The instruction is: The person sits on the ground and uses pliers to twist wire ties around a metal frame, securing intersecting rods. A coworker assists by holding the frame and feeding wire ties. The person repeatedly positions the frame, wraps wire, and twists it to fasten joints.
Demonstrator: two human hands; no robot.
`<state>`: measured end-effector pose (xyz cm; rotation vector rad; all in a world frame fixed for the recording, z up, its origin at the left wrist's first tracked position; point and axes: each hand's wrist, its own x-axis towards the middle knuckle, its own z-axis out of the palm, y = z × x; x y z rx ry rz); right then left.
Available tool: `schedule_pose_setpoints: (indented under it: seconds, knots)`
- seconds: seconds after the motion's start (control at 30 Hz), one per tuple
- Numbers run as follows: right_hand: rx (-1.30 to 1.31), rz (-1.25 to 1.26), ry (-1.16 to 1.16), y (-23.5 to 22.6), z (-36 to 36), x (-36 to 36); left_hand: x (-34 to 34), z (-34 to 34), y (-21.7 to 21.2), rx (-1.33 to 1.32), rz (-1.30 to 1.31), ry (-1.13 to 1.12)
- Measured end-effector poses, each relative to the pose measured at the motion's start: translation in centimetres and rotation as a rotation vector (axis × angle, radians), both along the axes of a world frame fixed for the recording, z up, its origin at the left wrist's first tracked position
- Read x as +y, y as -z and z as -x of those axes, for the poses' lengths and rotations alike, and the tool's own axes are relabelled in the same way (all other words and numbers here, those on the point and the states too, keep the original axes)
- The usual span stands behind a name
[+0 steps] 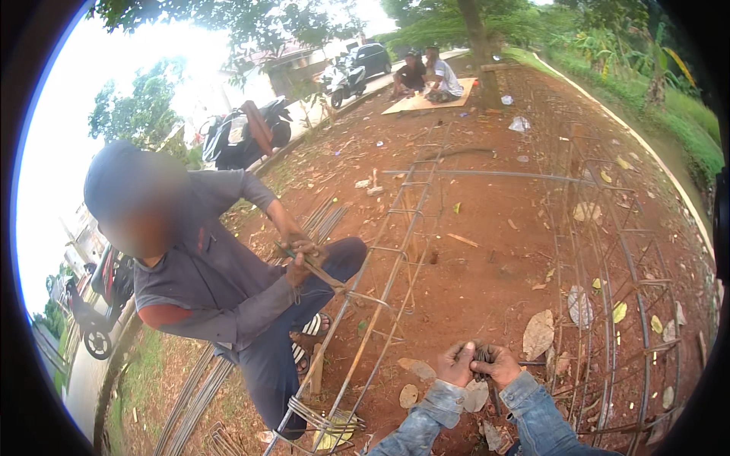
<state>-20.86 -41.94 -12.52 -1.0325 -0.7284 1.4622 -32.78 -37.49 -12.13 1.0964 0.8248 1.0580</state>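
My left hand and my right hand meet low in the view, right of centre, with fingers closed. Between their fingertips is a small bunch of dark wire, partly hidden by the fingers. To the left, a long rebar cage with square stirrups runs away from me, raised off the ground. A co-worker in a dark cap and grey shirt crouches beside it. That person's hands grip a slim tool against the near side of the cage.
More rebar cages stand on the right. Loose steel rods lie behind the co-worker. Dry leaves are scattered on the red soil. Farther off are two seated people on a mat, a tree trunk and parked motorbikes.
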Motion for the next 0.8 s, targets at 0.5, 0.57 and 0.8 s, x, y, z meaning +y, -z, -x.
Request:
schedule_pose_setpoints:
  seconds: [0.5, 0.57, 0.8]
  knots:
    - [-0.141, -0.050, -0.129, -3.4, -2.8, -2.5, -2.7, 1.9, -3.7, 0.027, -0.137, -0.156]
    - [0.316, 0.020, 0.346, -2.4, -3.1, -2.0, -2.7, 1.5, -5.0, -0.137, -0.077, -0.320]
    - [-0.145, 0.127, 0.740, 0.1, -2.0, 0.0, -2.2, 1.9, -4.7, -0.019, -0.099, -0.368]
